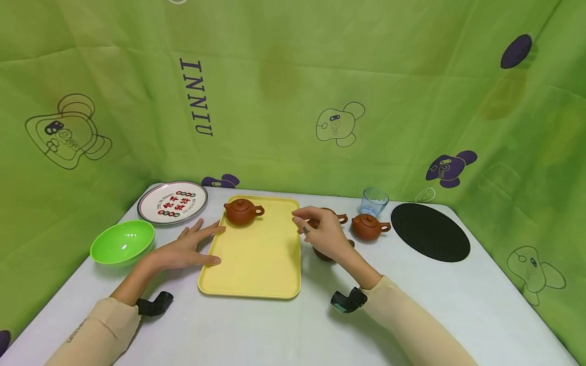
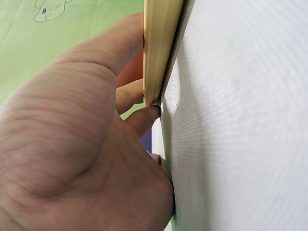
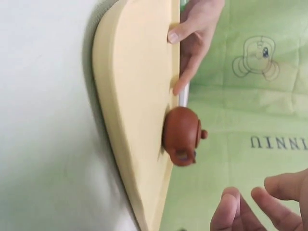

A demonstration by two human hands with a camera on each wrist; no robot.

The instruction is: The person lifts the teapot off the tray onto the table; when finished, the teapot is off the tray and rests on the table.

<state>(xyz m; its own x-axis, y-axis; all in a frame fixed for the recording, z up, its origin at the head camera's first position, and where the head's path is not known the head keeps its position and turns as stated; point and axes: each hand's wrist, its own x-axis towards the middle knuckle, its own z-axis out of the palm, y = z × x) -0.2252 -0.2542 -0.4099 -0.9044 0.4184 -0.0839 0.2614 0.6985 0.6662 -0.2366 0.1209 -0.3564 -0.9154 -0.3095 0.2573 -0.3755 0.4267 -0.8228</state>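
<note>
I see the yellow tray [image 1: 256, 259] lying flat on the white table [image 1: 284, 330], near the middle. My left hand [image 1: 185, 249] rests against the tray's left edge, fingers straight and spread, the thumb on the rim and the fingertips lying along the rim further back; nothing is gripped. The left wrist view confirms it: the fingers [image 2: 127, 43] press the tray's edge where it meets the tabletop.

One brown teapot [image 1: 242, 211] stands upright in the tray's far left corner, spout pointing right. My right hand [image 1: 320, 231] hovers just past the tray's right edge, fingers loosely bent and apart, with nothing in them; the right wrist view shows the fingertips [image 3: 231, 211] in the air, clear of the tray and its teapot.

Under and behind that hand sit two more brown pots, mostly hidden. A further teapot [image 1: 368, 227] stands to its right, clear of it. Behind that one is a small clear glass [image 1: 374, 202], and to the right a black oval mat [image 1: 429, 232]. On the left side, a green bowl [image 1: 122, 242] and a printed round plate [image 1: 172, 202] sit well apart from the tray.

Green cloth [image 1: 293, 101] with cartoon figures and lettering walls in the table on three sides.
</note>
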